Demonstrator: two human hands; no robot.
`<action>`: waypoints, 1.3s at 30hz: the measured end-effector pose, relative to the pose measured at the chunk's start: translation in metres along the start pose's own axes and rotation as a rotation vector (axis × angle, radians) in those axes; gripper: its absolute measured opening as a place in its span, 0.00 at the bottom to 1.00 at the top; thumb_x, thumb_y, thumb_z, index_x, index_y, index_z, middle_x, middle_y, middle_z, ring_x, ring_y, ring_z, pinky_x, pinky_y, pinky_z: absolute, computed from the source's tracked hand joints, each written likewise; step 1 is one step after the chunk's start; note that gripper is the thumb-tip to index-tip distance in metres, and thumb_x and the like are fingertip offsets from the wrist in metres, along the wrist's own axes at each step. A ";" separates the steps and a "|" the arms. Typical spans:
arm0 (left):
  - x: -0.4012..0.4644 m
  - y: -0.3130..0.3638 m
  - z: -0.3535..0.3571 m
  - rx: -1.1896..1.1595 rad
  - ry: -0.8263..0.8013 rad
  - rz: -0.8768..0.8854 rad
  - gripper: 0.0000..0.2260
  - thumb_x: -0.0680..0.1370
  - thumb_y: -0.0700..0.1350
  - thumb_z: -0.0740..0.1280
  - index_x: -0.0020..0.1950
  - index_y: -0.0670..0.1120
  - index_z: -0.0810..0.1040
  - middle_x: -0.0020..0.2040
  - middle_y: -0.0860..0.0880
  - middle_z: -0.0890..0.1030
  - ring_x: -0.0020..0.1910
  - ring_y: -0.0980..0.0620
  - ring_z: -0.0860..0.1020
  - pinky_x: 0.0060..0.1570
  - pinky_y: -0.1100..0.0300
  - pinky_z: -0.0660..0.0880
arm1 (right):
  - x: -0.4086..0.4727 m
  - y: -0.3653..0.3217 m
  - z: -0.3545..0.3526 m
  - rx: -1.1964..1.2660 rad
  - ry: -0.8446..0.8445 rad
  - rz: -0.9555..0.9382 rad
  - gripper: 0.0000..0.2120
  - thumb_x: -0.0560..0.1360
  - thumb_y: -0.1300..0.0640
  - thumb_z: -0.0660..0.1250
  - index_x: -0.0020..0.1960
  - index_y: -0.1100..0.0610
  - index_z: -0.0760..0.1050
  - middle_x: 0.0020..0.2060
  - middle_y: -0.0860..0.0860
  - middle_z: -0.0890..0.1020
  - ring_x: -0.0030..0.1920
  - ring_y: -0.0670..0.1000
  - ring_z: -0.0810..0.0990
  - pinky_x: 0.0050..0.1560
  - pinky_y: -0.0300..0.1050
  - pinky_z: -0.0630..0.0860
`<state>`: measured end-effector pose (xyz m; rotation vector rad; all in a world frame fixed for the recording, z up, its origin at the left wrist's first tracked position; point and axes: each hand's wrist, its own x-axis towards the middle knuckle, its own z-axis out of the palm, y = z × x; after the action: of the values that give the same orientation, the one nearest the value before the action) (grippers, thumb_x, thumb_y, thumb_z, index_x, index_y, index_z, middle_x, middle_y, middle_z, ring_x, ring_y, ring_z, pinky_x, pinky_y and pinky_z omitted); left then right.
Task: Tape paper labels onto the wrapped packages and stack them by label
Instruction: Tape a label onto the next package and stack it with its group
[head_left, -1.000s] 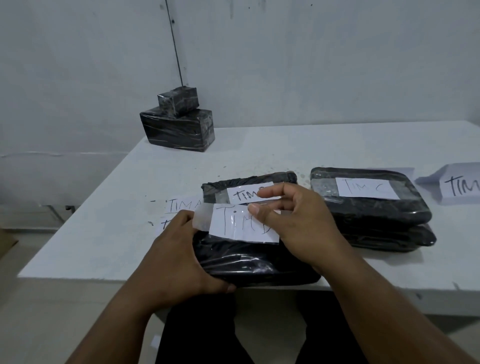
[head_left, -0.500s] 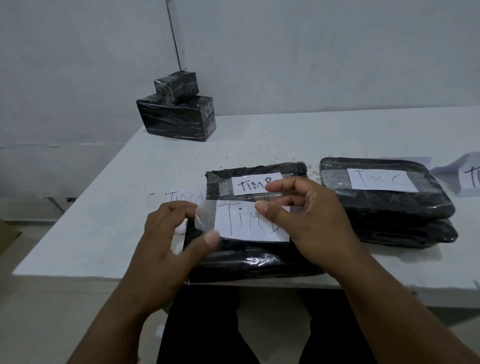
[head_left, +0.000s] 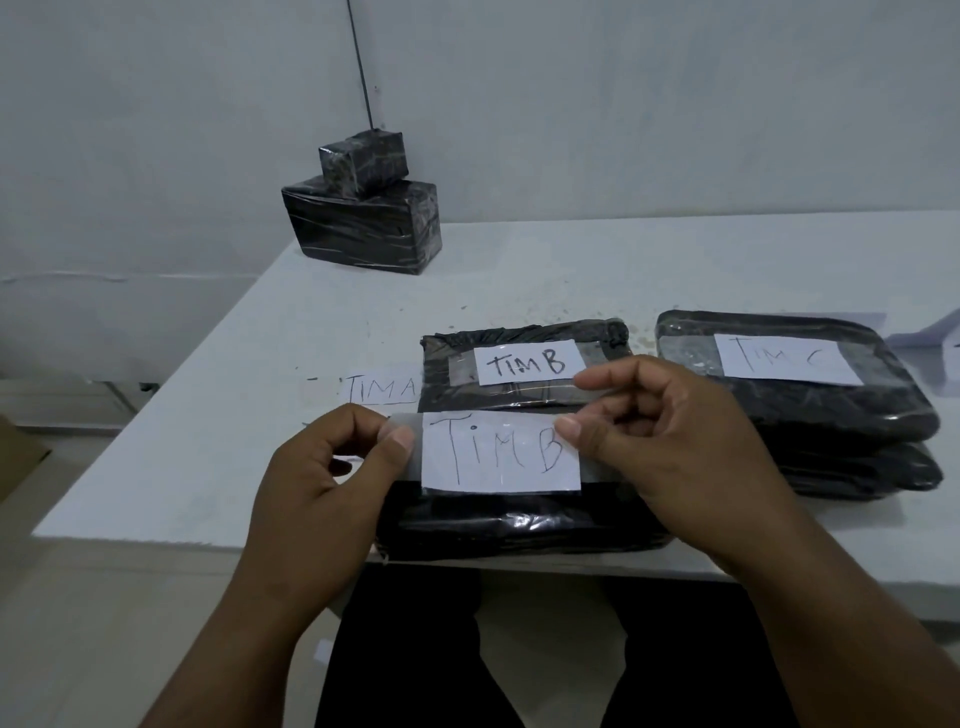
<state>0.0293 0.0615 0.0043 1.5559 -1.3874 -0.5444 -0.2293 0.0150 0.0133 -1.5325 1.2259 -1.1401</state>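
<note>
Both hands pinch the tape ends of a "TIM B" label (head_left: 500, 451): left hand (head_left: 332, 473), right hand (head_left: 670, 441), over a black wrapped package (head_left: 519, 522) at the counter (head_left: 260, 364) edge. Best lowered level, then pressed flat from the centre outward.

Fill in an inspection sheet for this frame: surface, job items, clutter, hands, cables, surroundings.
Surface: white table, speckled with small debris.
Job's things: white paper label reading TIM B on a clear tape strip, held over the unlabelled black wrapped package at the near edge; behind it a black package labelled TIM B; a stack of black packages labelled TIM C on the right.
Clutter: loose TIM A paper slip; two black wrapped boxes stacked at the far left corner.
Hands: left hand and right hand each pinch a tape end.
Cables: thin dark line on the wall, nature unclear.
Surroundings: pale wall, tiled floor.
</note>
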 end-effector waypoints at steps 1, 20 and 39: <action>0.000 0.001 0.000 0.009 -0.001 0.003 0.11 0.75 0.58 0.65 0.42 0.52 0.80 0.41 0.56 0.83 0.44 0.58 0.79 0.45 0.54 0.75 | -0.001 0.001 -0.003 0.001 0.004 0.004 0.15 0.68 0.51 0.81 0.53 0.46 0.83 0.40 0.48 0.87 0.40 0.49 0.87 0.48 0.50 0.85; -0.003 0.003 0.016 0.171 0.063 0.026 0.12 0.71 0.59 0.76 0.35 0.53 0.81 0.38 0.58 0.82 0.43 0.59 0.80 0.41 0.67 0.69 | -0.010 0.005 -0.002 -0.213 0.187 -0.068 0.15 0.70 0.55 0.81 0.50 0.42 0.79 0.43 0.38 0.84 0.41 0.42 0.84 0.43 0.30 0.78; 0.002 -0.001 0.021 0.243 0.059 0.043 0.13 0.69 0.60 0.74 0.33 0.54 0.79 0.40 0.62 0.81 0.45 0.62 0.77 0.39 0.64 0.68 | -0.010 0.014 0.009 -0.304 0.211 -0.111 0.14 0.72 0.57 0.79 0.54 0.46 0.80 0.39 0.42 0.82 0.43 0.39 0.82 0.44 0.27 0.76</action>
<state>0.0135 0.0520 -0.0051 1.7151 -1.4812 -0.3098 -0.2249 0.0234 -0.0034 -1.7571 1.5275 -1.2561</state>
